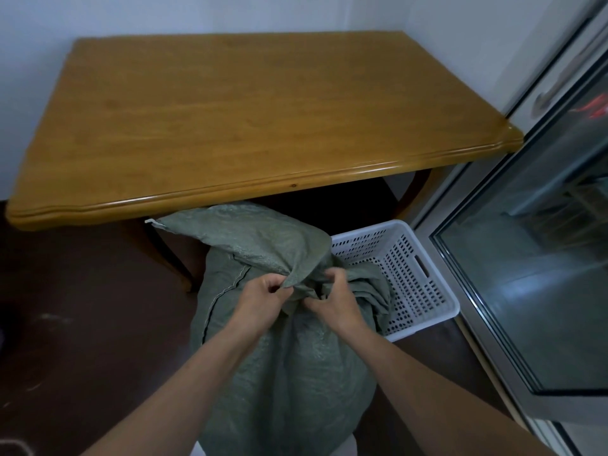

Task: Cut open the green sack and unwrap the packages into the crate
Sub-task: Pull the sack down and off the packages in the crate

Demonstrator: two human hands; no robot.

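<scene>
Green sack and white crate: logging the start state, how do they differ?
The green sack is soft and bulging, its neck gripped by the left hand and right hand; the white crate is rigid, perforated, open-topped. The sack stands tall; the crate sits low beside it. Both are on the floor.

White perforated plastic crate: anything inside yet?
The white perforated crate shows only bare floor and walls. The green woven sack covers its left side, so that part is hidden.

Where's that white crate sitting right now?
In the head view the white crate sits on the floor right of centre, right beside the green sack, just below the front edge of the wooden table and left of the glass door.
</scene>
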